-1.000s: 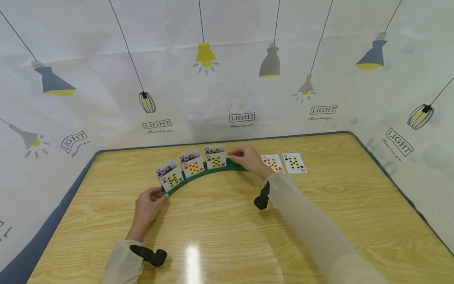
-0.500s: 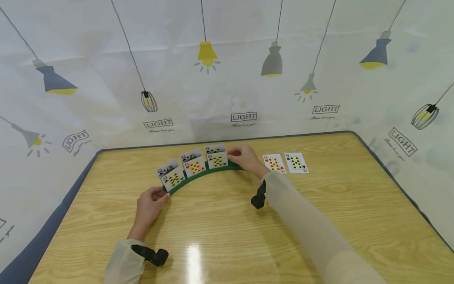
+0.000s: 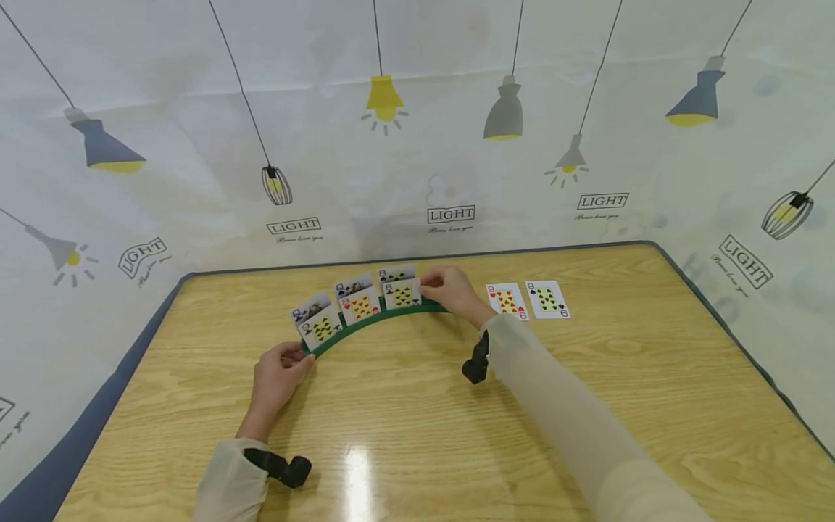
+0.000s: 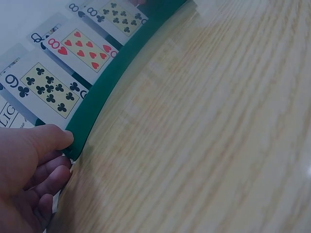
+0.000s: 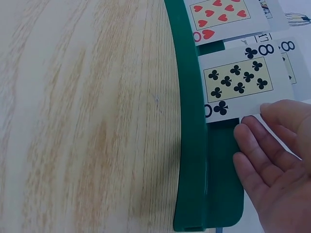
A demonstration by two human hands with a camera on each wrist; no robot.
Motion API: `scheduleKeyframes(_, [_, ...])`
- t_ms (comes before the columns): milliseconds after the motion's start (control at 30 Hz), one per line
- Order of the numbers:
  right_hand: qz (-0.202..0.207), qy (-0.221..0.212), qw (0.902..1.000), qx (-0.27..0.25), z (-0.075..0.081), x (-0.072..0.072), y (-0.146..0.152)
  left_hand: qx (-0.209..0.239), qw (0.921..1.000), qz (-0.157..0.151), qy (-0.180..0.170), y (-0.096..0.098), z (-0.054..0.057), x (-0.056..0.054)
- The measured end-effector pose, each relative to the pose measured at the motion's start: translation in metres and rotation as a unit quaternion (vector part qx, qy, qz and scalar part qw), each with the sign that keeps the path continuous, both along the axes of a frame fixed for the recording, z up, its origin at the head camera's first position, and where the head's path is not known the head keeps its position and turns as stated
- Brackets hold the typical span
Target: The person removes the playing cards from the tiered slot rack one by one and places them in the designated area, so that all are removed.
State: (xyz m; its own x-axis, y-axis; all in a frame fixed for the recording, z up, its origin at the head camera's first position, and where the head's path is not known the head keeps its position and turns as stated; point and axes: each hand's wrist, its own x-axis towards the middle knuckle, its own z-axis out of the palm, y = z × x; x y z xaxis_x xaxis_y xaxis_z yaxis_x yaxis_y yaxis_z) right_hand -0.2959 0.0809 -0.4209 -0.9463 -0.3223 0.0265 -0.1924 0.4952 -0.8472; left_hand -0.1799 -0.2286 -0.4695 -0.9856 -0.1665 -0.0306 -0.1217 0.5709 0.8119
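A curved green card holder (image 5: 194, 145) stands on the table with playing cards upright in two rows. The left hand (image 3: 277, 377) pinches its left end, thumb on the front face beside the nine of clubs (image 4: 48, 90). To the right of that card stands the eight of hearts (image 4: 86, 51). My right hand (image 3: 457, 293) pinches the right edge of the eight of clubs (image 5: 240, 82), thumb in front. Behind these cards a back row, including a queen (image 3: 352, 287) and another eight (image 3: 396, 274), is mostly hidden.
Flat on the wooden table (image 3: 417, 420), right of the holder, lie a nine of hearts (image 3: 506, 301) and a nine of spades (image 3: 548, 299). A pale wall covering (image 3: 391, 174) printed with lamps rises behind the table's back edge and along its sides.
The head view has shifted slightly. My right wrist has edged left, with the fingertips staying at the eight of clubs. The left hand keeps its hold on the card holder.
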Motion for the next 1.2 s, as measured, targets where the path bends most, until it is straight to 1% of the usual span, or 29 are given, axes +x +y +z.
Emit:
scheduleKeyframes(300, [0.008, 0.001, 1.0000, 0.002, 0.000, -0.001, 0.002, 0.001, 1.0000, 0.001, -0.001, 0.001, 0.002, 0.001])
scheduleKeyframes(533, [0.010, 0.011, 0.9999, 0.003, 0.002, 0.001, 0.005, -0.002, 1.0000, 0.004, 0.000, 0.002, 0.001, 0.000])
scheduleKeyframes(700, [0.008, 0.012, 0.9999, 0.004, 0.002, 0.000, 0.008, -0.002, 1.0000, 0.006, 0.000, 0.001, 0.000, 0.000])
scheduleKeyframes(1000, [0.007, -0.002, 1.0000, -0.005, 0.004, 0.000, 0.014, -0.001, 1.0000, 0.003, -0.001, 0.001, 0.000, 0.000])
scheduleKeyframes(1200, [-0.002, 0.004, 1.0000, -0.006, 0.008, 0.002, 0.017, -0.001, 1.0000, 0.003, -0.001, 0.001, 0.000, 0.000])
